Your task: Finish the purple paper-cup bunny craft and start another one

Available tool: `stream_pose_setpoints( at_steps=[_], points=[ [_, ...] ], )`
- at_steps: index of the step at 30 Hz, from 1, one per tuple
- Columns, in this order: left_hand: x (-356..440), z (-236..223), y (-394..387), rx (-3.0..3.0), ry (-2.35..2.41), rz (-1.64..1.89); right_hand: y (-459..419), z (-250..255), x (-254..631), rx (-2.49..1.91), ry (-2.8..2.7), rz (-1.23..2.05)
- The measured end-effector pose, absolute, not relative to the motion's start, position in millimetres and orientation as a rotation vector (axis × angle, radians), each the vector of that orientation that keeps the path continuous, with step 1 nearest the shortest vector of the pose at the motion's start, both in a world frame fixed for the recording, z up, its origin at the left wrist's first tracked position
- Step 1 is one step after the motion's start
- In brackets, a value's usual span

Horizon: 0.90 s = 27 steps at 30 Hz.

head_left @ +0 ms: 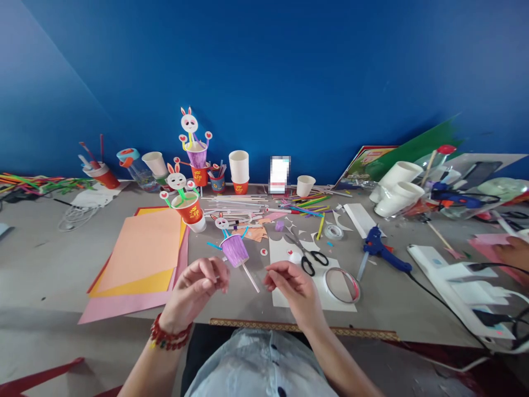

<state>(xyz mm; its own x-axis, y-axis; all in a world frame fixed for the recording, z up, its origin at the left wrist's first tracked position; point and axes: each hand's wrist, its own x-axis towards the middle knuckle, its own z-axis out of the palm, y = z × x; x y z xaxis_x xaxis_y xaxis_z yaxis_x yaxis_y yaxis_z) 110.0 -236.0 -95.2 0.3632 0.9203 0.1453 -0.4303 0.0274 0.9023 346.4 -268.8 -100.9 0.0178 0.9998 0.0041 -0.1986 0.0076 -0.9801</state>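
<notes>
My left hand [194, 289] is raised over the table's front part, its fingers curled and thumb tip pressed in a pinch. Whatever may be in it is too small to make out. Across from it, my right hand [294, 288] is also pinched, with its fingertips hidden from clear view. Between and just beyond both hands lies a purple paper cup puppet [235, 251] with a white rabbit head, blue arms and a pale stick pointing toward me. Two small white discs with red hearts [264, 252] lie near it. Black-handled scissors [308, 260] rest on white paper past my right hand.
Coloured paper sheets [140, 248] are stacked at left. Rabbit cups [187, 208] stand behind. To the right are a tape roll [342, 285], a blue glue gun [384, 251], a power strip [458, 292] with cables and another person's hand [512, 253].
</notes>
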Motion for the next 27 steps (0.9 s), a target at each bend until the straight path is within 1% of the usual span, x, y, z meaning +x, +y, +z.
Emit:
stream_pose_setpoints(
  at_steps=[3,8,11,15,17,22,27],
  points=[
    [126.1,-91.4,-238.8,0.817,0.315,1.181,-265.5,-105.7,333.8,-0.977,-1.167,1.403],
    [145.4,-88.4,-244.2,0.605,0.327,1.209,-260.8,-111.7,302.6,-0.723,-1.352,1.667],
    [148.3,-88.5,-249.4,0.408,0.153,1.159,-258.9,-111.8,295.6,-0.745,-1.293,1.649],
    [144.1,-91.0,-251.4,0.279,-0.015,1.064,-260.0,-101.3,314.4,-0.859,-1.018,1.5],
    [143.4,-94.3,-249.6,0.31,-0.006,1.043,-262.6,-93.1,326.3,-0.908,-0.991,1.466],
    [152.6,-100.9,-246.1,0.594,0.06,0.991,-268.1,-85.7,331.7,-1.029,-1.273,1.526],
    [158.7,-96.3,-249.9,0.887,0.057,0.889,-267.6,-97.1,324.1,-1.043,-1.161,1.535]
  ],
)
